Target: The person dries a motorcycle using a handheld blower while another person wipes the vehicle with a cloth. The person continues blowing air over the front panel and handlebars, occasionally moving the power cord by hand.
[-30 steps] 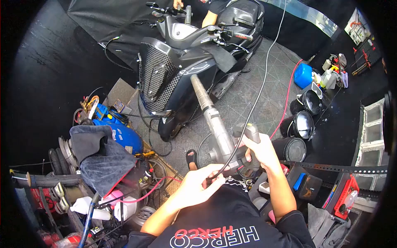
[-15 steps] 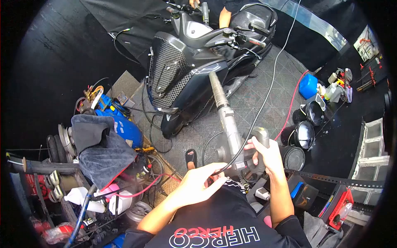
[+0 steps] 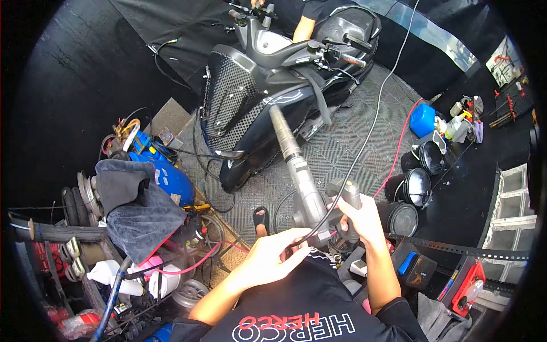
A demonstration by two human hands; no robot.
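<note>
My right hand point(image 3: 360, 219) is wrapped round the handle of a grey blower point(image 3: 307, 188). The long nozzle points up and left at the front side panel of a black scooter point(image 3: 285, 111). Between the thumb and fingers of my left hand point(image 3: 279, 253) runs a black cable point(image 3: 350, 165), near the blower's rear end. Behind the scooter, another person's arm point(image 3: 303, 28) and hand reach toward the seat and handlebar. A dark strip or cloth point(image 3: 320, 94) hangs at the scooter's side.
Grey towels point(image 3: 142, 219) and a blue compressor tank point(image 3: 174, 182) stand at the left. Black buckets point(image 3: 411, 188), a blue canister point(image 3: 423, 119) and bottles line the right. A red hose point(image 3: 403, 142) and cables cross the mat floor point(image 3: 256, 214).
The blower, held in my right hand, has swung left, its nozzle now lower on the panel. A dark strip now hangs beside the scooter. The other person's arm has shifted slightly left.
</note>
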